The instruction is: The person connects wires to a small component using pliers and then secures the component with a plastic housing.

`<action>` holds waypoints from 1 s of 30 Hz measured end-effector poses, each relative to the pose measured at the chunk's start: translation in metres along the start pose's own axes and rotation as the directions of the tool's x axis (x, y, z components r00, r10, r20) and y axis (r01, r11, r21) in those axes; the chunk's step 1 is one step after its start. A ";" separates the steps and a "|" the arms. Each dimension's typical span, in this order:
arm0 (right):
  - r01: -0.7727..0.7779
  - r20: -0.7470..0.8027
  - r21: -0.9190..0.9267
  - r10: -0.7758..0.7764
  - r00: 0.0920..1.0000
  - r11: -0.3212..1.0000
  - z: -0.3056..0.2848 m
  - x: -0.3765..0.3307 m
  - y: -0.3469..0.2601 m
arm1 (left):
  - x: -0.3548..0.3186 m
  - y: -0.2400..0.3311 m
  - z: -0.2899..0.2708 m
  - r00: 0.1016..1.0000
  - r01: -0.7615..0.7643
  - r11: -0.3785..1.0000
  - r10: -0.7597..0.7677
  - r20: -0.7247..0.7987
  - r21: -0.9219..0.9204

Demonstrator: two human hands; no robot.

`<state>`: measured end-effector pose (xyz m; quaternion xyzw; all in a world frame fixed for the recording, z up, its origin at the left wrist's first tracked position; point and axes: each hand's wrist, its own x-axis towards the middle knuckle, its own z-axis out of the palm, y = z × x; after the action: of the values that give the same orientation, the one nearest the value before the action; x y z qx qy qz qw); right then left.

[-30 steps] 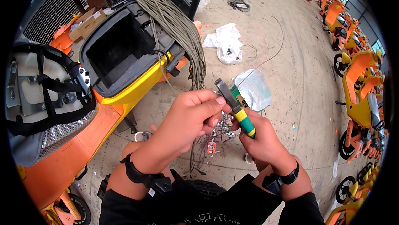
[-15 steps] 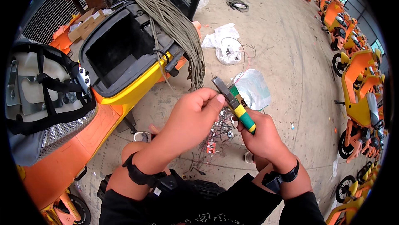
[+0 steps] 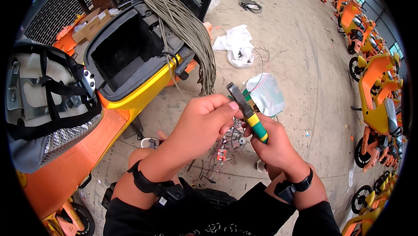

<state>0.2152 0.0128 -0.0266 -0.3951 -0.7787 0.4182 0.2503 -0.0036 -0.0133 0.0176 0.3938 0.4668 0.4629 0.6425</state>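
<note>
step: snipping small wires | right hand (image 3: 278,146) wraps pliers (image 3: 247,112), held above floor (image 3: 305,53) | left hand (image 3: 204,123) pinches something tiny at pliers' nose, can't tell what | next: likely steady squeeze

Blocked left by scooter body (image 3: 130,101) and hanging cable bundle (image 3: 191,31); open concrete floor (image 3: 300,53) far right, plastic bags (image 3: 237,46) scattered.

Head camera – looks steeply down, close over hands (image 3: 235,136).
</note>
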 end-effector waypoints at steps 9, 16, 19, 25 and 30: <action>-0.007 0.026 0.048 0.006 1.000 0.999 -0.001 0.001 -0.002 | -0.001 0.004 -0.012 0.949 0.299 0.860 -0.220 0.228 -0.414; -0.093 -0.042 -0.042 0.091 0.995 0.995 0.001 0.003 -0.006 | 0.002 -0.011 0.005 0.960 -0.185 0.885 0.255 -0.113 0.427; -0.144 -0.061 -0.037 0.141 0.988 0.989 0.001 0.002 -0.014 | 0.003 -0.024 0.009 0.792 -0.296 0.418 0.610 -0.024 0.859; -0.096 -0.082 -0.026 0.093 0.992 0.995 0.003 0.000 -0.010 | 0.002 -0.025 0.010 0.822 -0.309 0.539 0.566 -0.065 0.783; -0.022 -0.063 0.014 0.022 0.998 1.000 0.002 0.001 -0.003 | -0.003 -0.001 0.008 0.998 -0.059 0.998 0.059 -0.032 0.009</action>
<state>0.2123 0.0120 -0.0252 -0.4149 -0.7632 0.4135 0.2727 0.0040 -0.0174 0.0190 0.4023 0.4671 0.4861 0.6195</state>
